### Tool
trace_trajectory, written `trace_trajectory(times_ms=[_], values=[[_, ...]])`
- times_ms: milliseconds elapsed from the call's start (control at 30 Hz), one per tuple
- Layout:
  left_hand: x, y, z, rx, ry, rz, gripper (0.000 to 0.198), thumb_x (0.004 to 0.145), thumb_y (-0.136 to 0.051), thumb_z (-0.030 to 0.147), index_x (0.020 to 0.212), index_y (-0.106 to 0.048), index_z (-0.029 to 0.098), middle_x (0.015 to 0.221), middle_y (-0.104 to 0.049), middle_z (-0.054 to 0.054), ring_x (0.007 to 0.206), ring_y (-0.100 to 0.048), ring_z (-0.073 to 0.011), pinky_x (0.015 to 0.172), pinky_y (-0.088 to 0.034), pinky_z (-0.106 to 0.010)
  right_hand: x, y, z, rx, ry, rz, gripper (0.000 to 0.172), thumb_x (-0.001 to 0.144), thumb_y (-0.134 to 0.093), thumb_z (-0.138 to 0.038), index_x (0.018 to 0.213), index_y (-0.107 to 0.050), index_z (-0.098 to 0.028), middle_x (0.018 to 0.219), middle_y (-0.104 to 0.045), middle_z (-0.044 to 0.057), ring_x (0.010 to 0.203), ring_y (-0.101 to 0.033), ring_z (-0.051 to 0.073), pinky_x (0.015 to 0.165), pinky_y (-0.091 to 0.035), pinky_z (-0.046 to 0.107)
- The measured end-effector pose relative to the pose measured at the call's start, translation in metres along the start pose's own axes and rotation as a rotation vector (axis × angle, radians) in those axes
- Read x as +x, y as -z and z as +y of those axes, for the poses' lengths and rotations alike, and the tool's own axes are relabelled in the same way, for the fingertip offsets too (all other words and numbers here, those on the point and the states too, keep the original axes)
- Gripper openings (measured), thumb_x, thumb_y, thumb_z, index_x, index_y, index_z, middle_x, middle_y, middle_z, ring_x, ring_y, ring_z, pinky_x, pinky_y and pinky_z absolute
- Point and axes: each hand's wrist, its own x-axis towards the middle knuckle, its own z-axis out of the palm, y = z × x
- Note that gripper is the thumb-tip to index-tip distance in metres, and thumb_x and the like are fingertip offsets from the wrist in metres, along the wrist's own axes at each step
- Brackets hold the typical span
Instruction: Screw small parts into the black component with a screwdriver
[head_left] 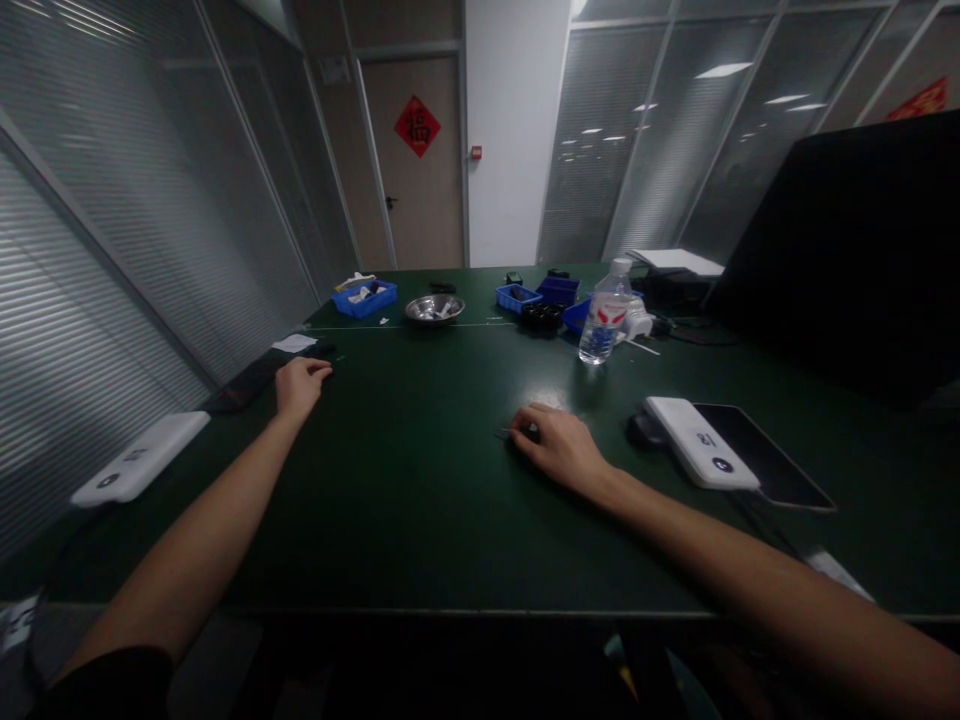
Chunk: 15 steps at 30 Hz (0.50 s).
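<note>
My left hand (300, 388) is over the left side of the green table (420, 520), its thumb and fingers brought together in a pinch. Whatever lies between those fingertips is too small to make out; a tiny thin piece (340, 358) shows just beyond them. Right of the middle, my right hand (559, 445) rests on the tabletop with curled fingers. A small thin piece (501, 433) sticks out to the left of its fingertips, too dim to name. The two hands are well apart.
At the back stand a metal bowl (435, 309), a blue basket (365, 298), a smaller blue basket (517, 297) and a water bottle (606, 315). White power banks (142, 458) lie on both sides, the right one by a phone (765, 455). A black monitor (855, 260) looms at right.
</note>
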Motion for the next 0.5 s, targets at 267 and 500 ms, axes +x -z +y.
trace_trajectory(times_ms=[267,500], values=[[0.0054,-0.0035,-0.0093,0.031,0.064,0.019,0.024,0.084,-0.072,0.027,0.104,-0.079,0.018,0.11,-0.076,-0.009,0.097,-0.07,-0.0259,0.09,-0.052,-0.034,0.0,0.0004,0.0,-0.01,-0.008,-0.018,0.014,0.096,-0.059,-0.03,0.102,-0.069,-0.022,0.101,-0.068,0.004,0.081,-0.061,0.018,0.065,-0.04,0.027],[0.0043,-0.0043,-0.0072,0.087,0.063,0.019,0.022,0.087,-0.069,0.029,0.104,-0.079,0.019,0.111,-0.075,-0.009,0.096,-0.07,-0.0248,0.091,-0.052,-0.032,0.0,-0.0003,0.0001,-0.015,-0.003,-0.008,0.015,0.096,-0.059,-0.03,0.102,-0.069,-0.022,0.102,-0.068,0.005,0.082,-0.061,0.018,0.066,-0.04,0.028]])
